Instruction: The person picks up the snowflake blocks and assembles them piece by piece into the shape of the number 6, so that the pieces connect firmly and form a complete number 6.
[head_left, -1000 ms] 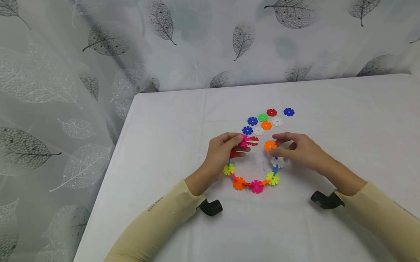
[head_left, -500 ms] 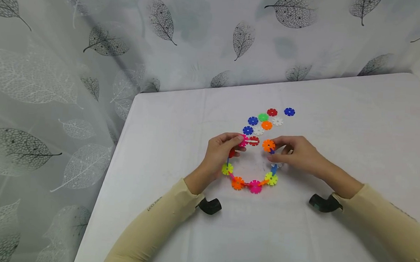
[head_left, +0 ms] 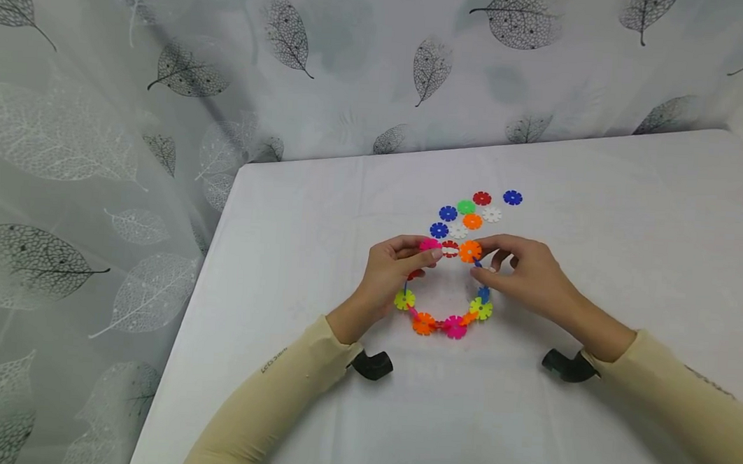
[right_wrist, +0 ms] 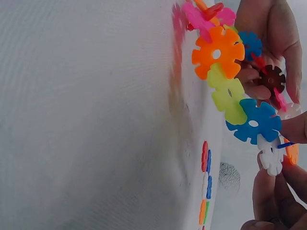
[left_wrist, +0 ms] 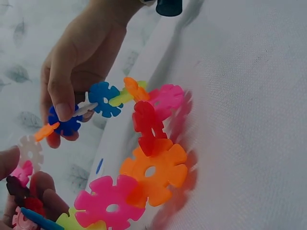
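Observation:
A chain of coloured snowflake discs [head_left: 455,327] curves in a near-closed ring between the two hands. My left hand [head_left: 391,275] grips its left end, where a pink disc [head_left: 430,245] and a white disc [left_wrist: 31,152] join. My right hand [head_left: 527,268] pinches a dark blue disc [left_wrist: 67,122] near the other end. From that blue disc sticks out an orange disc [head_left: 470,251], its edge at the white disc; whether they interlock I cannot tell. Lower in the loop, an orange disc [left_wrist: 156,171] and a yellow disc [right_wrist: 226,93] hang close to the tabletop.
Behind the hands several loose discs lie flat on the white-covered table [head_left: 320,257], among them a green disc [head_left: 466,207] and a far blue disc [head_left: 513,197]. A leaf-printed curtain [head_left: 342,69] hangs behind and to the left. Black curved pieces [head_left: 372,365] sit at both wrists.
My right hand has moved left, bringing the orange disc up to the white disc at the left hand. The ring's gap has narrowed; the left hand stays nearly in place.

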Demonstrator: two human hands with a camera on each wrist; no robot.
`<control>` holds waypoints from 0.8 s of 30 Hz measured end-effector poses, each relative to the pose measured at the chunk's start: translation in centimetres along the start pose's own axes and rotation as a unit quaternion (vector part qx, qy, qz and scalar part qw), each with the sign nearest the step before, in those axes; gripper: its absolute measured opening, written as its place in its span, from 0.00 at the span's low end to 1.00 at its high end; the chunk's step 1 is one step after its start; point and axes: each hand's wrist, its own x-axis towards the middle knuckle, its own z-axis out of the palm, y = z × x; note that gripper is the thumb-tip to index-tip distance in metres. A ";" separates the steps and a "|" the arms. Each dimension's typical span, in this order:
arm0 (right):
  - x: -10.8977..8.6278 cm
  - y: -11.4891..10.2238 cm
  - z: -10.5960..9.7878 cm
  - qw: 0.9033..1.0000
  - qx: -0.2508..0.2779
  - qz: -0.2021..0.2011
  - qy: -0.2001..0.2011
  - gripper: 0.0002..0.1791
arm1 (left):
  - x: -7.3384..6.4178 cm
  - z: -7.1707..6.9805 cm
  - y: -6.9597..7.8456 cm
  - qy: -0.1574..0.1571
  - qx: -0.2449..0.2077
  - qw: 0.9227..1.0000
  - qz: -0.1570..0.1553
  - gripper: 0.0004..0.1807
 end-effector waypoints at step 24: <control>-0.8 -0.5 0.6 0.970 -0.163 -0.152 0.102 0.22 | -0.4 0.4 -0.2 -0.015 0.026 1.000 0.006 0.14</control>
